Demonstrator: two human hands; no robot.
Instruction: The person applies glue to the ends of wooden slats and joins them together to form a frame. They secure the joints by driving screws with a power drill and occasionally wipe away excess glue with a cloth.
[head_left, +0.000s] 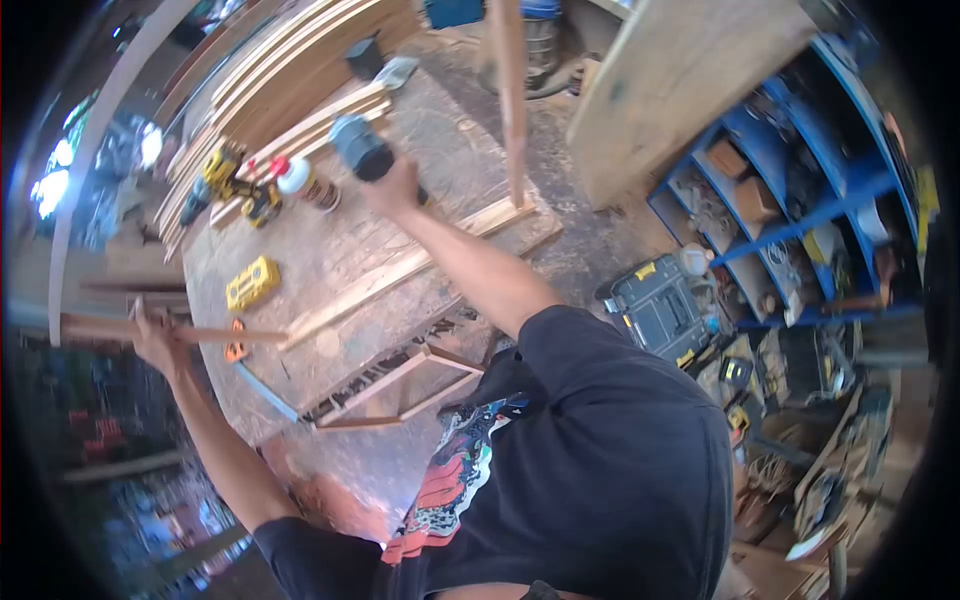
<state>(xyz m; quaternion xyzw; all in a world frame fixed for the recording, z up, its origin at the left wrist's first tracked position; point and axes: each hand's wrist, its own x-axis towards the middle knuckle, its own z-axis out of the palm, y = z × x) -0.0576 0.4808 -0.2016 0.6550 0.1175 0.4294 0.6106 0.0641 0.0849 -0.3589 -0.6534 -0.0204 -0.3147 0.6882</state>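
My left hand point(158, 340) is closed around a wooden strip point(235, 336) of a standing wooden frame, near the corner at the bench's left side. A long rail point(400, 272) of that frame lies across the bench, with an upright point(510, 100) rising from its far end. Over the bench, my right hand point(392, 188) grips a teal and black power tool point(358, 145). Blur hides the tool's exact kind and its tip. Near it are a white bottle with a red cap point(305, 183) and a yellow-and-black cordless drill point(245, 185).
A yellow case point(253, 284) and an orange tape measure point(236, 345) lie on the workbench point(420, 130). Stacked boards point(290, 60) line its far side. To the right stand a large wooden panel point(680, 90), blue shelving point(790, 180) and a toolbox point(655, 312).
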